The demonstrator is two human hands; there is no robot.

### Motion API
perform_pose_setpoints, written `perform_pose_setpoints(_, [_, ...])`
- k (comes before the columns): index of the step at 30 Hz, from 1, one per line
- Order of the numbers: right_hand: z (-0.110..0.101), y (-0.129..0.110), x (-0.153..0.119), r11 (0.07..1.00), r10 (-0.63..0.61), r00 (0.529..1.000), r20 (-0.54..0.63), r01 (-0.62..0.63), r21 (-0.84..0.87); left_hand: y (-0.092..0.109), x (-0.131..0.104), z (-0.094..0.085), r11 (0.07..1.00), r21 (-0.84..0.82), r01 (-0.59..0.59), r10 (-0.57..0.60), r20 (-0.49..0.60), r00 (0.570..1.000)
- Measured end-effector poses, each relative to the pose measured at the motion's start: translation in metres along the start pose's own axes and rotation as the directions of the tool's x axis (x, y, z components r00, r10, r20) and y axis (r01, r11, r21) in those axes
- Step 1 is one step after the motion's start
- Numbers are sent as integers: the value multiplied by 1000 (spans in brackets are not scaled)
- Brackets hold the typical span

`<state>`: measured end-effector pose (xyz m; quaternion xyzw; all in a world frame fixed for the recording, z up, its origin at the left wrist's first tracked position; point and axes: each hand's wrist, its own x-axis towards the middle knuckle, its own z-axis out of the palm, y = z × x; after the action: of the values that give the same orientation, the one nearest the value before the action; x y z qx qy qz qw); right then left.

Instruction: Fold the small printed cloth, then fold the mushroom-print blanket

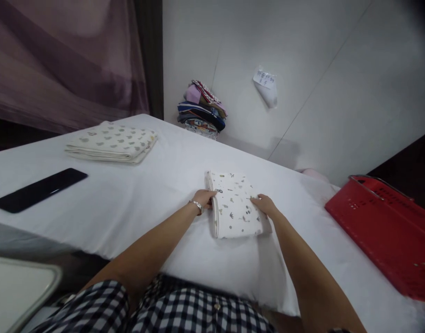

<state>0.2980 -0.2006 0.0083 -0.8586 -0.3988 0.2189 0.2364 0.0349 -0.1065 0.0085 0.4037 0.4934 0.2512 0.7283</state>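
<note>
A white cloth (236,208) with small printed motifs, folded into a layered rectangle, is in front of me at the table's near edge. My left hand (204,198), with a bracelet at the wrist, grips its left folded edge, thumb on top and the other fingers beneath. At the opposite side my right hand (264,204) pinches the right edge, its thumb on the upper face; the fingers under the cloth are hidden. To the far left lies another folded cloth (111,142), cream with a grey-green leaf-like pattern.
On the white-covered table (157,185) a black flat slab like a phone (39,189) lies at left. A red basket (382,231) stands at right. Beyond the far edge are a stack of folded fabrics (202,111) and a paper note (266,85). A pale chair-like panel (21,291) is lower left.
</note>
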Motion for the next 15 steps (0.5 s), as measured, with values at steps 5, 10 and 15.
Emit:
perform_pose_setpoints(5, [17,-35,-17,897,-420,901,-107,394,-198,-5,8,0,997,56,-51,54,-41,998])
perform_pose_setpoints(10, [69,-63,-49,721,-677,736,32,671,-176,-6,19,-10,973,163,-162,180,-105,978])
perform_pose_setpoints(15, [89,-66,-57,720,-665,739,105,672,-173,-9,25,-21,954,243,-173,217,-168,961])
